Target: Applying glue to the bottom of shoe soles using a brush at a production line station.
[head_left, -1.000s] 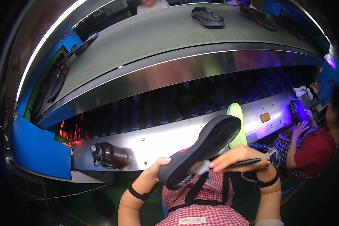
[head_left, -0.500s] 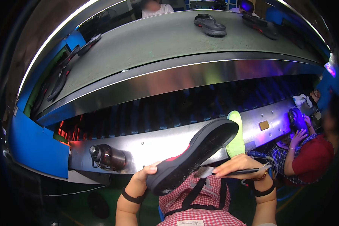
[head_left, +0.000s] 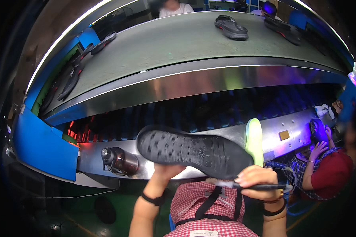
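Observation:
A black shoe sole [head_left: 194,152] lies almost level in front of me, its dimpled face turned up and one end pointing left. My left hand [head_left: 168,172] supports it from below near the left end, with most of its fingers hidden under the sole. My right hand [head_left: 259,181] is closed round the black handle of a brush [head_left: 227,183], whose pale bristles point left, just below the sole's near edge. The right fingers are close to the sole's right end; whether they touch it I cannot tell. Behind that end stands a lime-green sole-shaped piece [head_left: 254,136] on the metal ledge.
A dark bottle [head_left: 120,161] stands left on the metal ledge [head_left: 89,156]; a yellow-brown block [head_left: 284,135] lies right. Beyond, a green conveyor belt [head_left: 166,51] carries several black soles [head_left: 231,28]. At right a co-worker in red [head_left: 334,170] handles a dark sole [head_left: 317,130].
The sole has been turned from steeply slanted, side wall showing, to nearly level with its dimpled face up. My left hand has shifted beneath it; the brush stays in my right hand.

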`<state>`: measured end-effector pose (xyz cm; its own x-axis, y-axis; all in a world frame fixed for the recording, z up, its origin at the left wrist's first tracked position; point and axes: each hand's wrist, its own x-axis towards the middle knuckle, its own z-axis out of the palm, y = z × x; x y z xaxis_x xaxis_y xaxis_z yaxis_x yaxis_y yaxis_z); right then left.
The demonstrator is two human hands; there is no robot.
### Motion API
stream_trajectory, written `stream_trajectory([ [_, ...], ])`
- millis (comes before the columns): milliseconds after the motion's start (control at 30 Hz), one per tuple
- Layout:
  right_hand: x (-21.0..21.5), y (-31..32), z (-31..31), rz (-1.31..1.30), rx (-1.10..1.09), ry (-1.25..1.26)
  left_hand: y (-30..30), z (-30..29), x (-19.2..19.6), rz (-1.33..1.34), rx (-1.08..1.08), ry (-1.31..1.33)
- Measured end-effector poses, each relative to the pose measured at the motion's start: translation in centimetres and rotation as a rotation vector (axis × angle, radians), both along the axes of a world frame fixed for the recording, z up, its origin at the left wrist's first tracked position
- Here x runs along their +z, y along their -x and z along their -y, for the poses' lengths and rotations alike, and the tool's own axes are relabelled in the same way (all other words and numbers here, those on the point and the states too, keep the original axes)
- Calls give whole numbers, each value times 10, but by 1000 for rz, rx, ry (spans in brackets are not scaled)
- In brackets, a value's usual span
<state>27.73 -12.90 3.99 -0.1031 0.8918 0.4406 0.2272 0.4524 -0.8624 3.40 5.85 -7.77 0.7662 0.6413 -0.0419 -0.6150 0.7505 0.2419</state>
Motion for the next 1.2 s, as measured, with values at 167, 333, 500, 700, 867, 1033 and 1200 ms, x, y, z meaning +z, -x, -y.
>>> stream_trajectory([
  [167, -66, 16, -33, -402, -286, 497, -74, 7, -36, -90, -133, -32],
  [333, -108, 18, -32, -584, -292, 560, -76, 28, -45, -207, -223, -79],
  [500, -102, 23, -42, -556, -318, 477, -79, 36, -18, -342, -150, -87],
  [700, -79, 46, -45, -108, -417, 251, -77, 34, -24, -408, 56, -244],
  [867, -82, 58, -24, 301, -355, -90, -72, 23, -12, -432, 316, -184],
  [1033, -60, 28, -5, 307, -24, 8, -55, 10, 4, -288, 408, -268],
  [1200, -28, 23, -39, -20, -199, 21, -71, 27, 22, -45, 317, -275],
])
